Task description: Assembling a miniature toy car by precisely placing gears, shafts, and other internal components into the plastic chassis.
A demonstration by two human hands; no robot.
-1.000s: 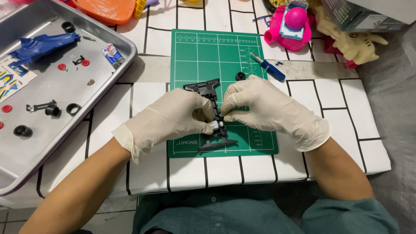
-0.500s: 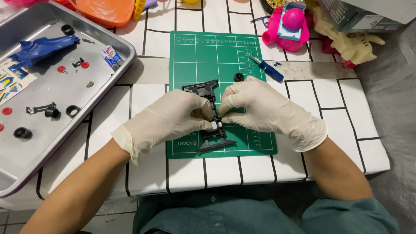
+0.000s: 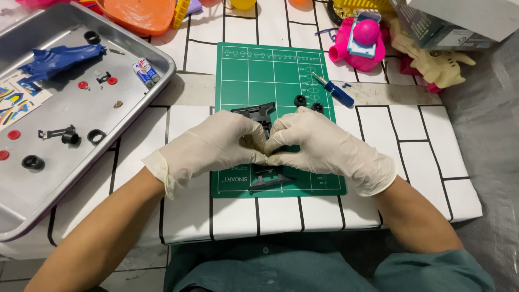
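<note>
Chassis (image 3: 263, 145) lies on green cutting mat (image 3: 254, 70).

Two gloved hands, left hand (image 3: 213, 145) and right hand (image 3: 324, 146), grip a black toy car chassis (image 3: 258, 114) over a green cutting mat (image 3: 254, 70) on the bench.

middle of black toy car frame (image 3: 263, 114) hidden under both gloved hands, fingertips out of sight where they meet, metal tray (image 3: 81, 178) cut off at left edge, orange bowl (image 3: 141, 15) cropped at top, tiny tray bits too small to tell
</note>
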